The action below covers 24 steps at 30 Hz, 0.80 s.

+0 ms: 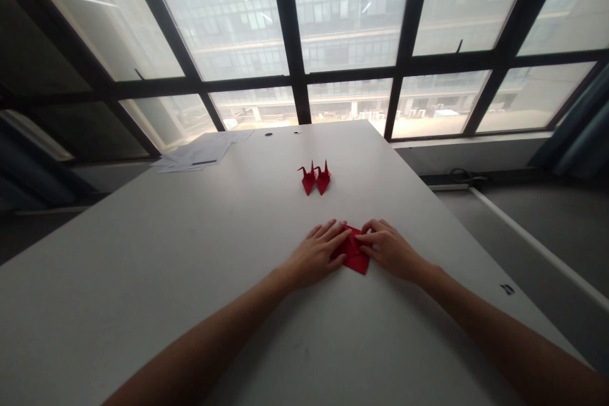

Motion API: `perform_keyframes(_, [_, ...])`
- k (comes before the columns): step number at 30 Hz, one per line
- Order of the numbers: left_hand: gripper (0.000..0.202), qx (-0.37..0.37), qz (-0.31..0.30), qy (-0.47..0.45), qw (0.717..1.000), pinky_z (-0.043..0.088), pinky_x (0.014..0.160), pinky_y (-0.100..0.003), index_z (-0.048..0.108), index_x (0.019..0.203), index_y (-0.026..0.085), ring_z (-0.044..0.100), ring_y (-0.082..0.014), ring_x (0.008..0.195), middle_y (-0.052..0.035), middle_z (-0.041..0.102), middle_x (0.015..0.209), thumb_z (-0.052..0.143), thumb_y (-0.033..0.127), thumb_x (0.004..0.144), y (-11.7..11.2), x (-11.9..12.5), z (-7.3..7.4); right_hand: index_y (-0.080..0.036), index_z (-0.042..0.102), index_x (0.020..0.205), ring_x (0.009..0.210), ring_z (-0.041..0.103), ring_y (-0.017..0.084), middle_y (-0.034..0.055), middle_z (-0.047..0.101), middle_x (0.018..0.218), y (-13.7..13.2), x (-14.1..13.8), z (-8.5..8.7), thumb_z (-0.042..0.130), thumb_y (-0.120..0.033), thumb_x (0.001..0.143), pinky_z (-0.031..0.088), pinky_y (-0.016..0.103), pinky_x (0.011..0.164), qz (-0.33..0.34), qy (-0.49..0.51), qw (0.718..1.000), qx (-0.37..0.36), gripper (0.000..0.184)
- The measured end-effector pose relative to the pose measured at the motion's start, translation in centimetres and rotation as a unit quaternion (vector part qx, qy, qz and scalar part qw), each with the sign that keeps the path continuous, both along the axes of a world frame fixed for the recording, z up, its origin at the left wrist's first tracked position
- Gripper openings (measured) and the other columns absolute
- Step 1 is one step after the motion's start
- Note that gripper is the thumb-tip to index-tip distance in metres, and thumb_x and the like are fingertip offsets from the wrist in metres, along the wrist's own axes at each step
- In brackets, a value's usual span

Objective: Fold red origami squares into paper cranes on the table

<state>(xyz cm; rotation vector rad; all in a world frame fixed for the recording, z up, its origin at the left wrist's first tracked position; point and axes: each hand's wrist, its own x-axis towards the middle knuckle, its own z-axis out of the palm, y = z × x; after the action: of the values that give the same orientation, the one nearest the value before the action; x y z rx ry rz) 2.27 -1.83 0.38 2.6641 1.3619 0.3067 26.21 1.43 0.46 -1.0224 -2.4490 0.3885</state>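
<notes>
A partly folded piece of red origami paper (358, 262) lies on the white table between my hands. My left hand (316, 255) rests flat on its left side, fingers stretched out and covering that part. From the right, my right hand (387, 247) pinches the paper's upper right area between thumb and fingers, and a crease shows close to the fingertips. Beyond my hands stand two finished red paper cranes, a left crane (308, 183) and a right crane (323, 181), side by side with tails pointing up.
White printed sheets (197, 151) lie spread at the table's far left corner. The white table (166, 254) reaches toward a large black-framed window (292, 44). A small dark mark (507, 289) sits near its right edge. A white bar (537, 244) runs beside the table.
</notes>
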Motion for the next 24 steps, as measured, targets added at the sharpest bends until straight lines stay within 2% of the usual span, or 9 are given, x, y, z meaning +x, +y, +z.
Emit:
perform_keyframes(10, [0.053,0.01,-0.006,0.002,1.0,0.02,0.12,-0.046,0.032,0.152,0.036,0.023,-0.0248,0.149,-0.0002,0.033,0.159,0.038,0.049,0.101,-0.03,-0.07,-0.16,-0.029,0.074,0.103,0.1,0.055,0.021,0.0053,0.063,0.105,-0.28,-0.2,0.51,0.057,-0.027,0.095,0.044,0.035,0.092,0.002,-0.025,0.999,0.025,0.019])
perform_keyframes(20, [0.052,0.051,-0.007,0.005,0.999,0.025,0.118,-0.048,0.036,0.15,0.033,0.021,-0.029,0.148,-0.0051,0.03,0.158,0.042,0.046,0.1,-0.29,0.01,-0.04,-0.027,0.074,0.1,0.098,0.054,0.021,0.0051,0.063,0.105,-0.48,-0.29,0.7,0.054,-0.027,0.097,0.044,0.034,0.091,-0.001,-0.036,0.999,0.032,0.02])
perform_keyframes(24, [0.051,0.065,-0.001,-0.009,0.998,0.031,0.116,-0.045,0.04,0.148,0.032,0.033,-0.028,0.138,-0.009,0.041,0.145,0.047,0.043,0.098,-0.51,0.18,0.31,-0.027,0.074,0.101,0.099,0.054,0.021,0.0052,0.063,0.106,-0.56,-0.27,0.91,0.054,-0.027,0.096,0.044,0.034,0.091,-0.004,-0.043,0.999,0.029,0.02])
